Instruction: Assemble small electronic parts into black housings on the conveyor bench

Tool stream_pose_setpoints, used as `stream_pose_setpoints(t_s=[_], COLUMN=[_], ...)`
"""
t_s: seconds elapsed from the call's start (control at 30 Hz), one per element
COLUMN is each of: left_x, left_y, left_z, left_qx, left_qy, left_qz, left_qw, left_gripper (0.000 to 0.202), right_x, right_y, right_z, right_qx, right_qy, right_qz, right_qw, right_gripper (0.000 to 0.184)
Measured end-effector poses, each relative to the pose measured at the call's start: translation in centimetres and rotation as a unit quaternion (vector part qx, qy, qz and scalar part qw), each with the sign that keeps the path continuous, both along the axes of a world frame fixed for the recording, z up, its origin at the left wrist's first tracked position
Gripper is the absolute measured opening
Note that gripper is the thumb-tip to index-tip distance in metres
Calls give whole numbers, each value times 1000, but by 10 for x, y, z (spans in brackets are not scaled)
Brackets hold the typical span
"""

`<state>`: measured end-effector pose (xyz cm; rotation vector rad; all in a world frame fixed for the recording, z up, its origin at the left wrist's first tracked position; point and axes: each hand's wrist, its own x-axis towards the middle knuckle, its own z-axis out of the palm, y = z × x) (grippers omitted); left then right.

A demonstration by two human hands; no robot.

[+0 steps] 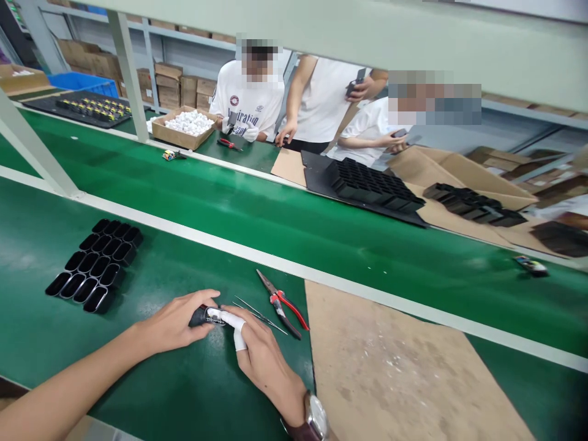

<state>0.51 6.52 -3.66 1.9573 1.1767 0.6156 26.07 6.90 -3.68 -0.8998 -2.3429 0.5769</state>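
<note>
My left hand (pixel 181 321) is closed around a small black plastic case (pixel 198 316), holding it just above the green bench. At the case's right end a circuit board (pixel 214 316) shows, partly hidden by fingers. My right hand (pixel 260 343) wears white finger cots on its thumb and forefinger. Those fingertips are closed on the board at the mouth of the case. Beyond my right hand lie a pair of metal tweezers (pixel 261 315) and long-nose pliers (pixel 281 301) with red and black handles.
Several empty black cases (pixel 94 263) stand in rows at left. A stained cardboard sheet (pixel 395 367) lies at right. A green conveyor belt (pixel 220 190) crosses beyond a white rail, carrying circuit boards (pixel 171 155). Metal posts (pixel 41 141) rise at left. Co-workers sit and stand across the belt.
</note>
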Motion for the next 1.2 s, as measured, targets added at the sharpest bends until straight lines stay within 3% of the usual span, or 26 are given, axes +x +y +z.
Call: stream_pose_setpoints(t_s=[0.13, 0.23, 0.37, 0.47, 0.57, 0.63, 0.73, 0.8, 0.87, 0.97, 1.07, 1.2], left_x=[1, -1, -6, -5, -1, 3, 8, 9, 8, 4, 2, 2], left_y=[0, -1, 0, 1, 1, 0, 2, 7, 14, 22, 25, 25], left_z=[-1, -5, -8, -7, -8, -9, -9, -5, 1, 9, 12, 10], left_qx=[12, 19, 98, 166, 185, 171, 71, -53, -165, -240, -261, -267], left_qy=[-8, 7, -2, -20, -26, -44, -151, -268, -376, -468, -494, -504], left_qz=[4, 11, -33, -69, -81, -62, 47, 142, 218, 284, 308, 312], left_qw=[1000, 1000, 995, 983, 979, 982, 985, 951, 885, 802, 771, 760], left_gripper=[56, 52, 42, 23, 13, 14, 11, 26, 36, 39, 40, 37], right_x=[1, 6, 16, 22, 24, 24, 23, 22, 20, 17, 17, 18], right_y=[1, 7, 17, 20, 20, 19, 19, 19, 19, 20, 20, 20], right_z=[-4, -9, -9, -7, -8, -10, -14, -15, -16, -17, -18, -18], right_qx=[28, 84, 164, 154, 140, 142, 160, 180, 204, 227, 235, 230], right_qy=[20, 45, -58, -138, -170, -176, -172, -168, -165, -164, -163, -174], right_qz=[-10, -71, -156, -170, -162, -163, -171, -175, -176, -181, -185, -189], right_qw=[999, 993, 972, 964, 962, 960, 957, 953, 949, 943, 940, 939], right_gripper=[62, 56, 41, 33, 31, 32, 33, 32, 29, 27, 28, 26])
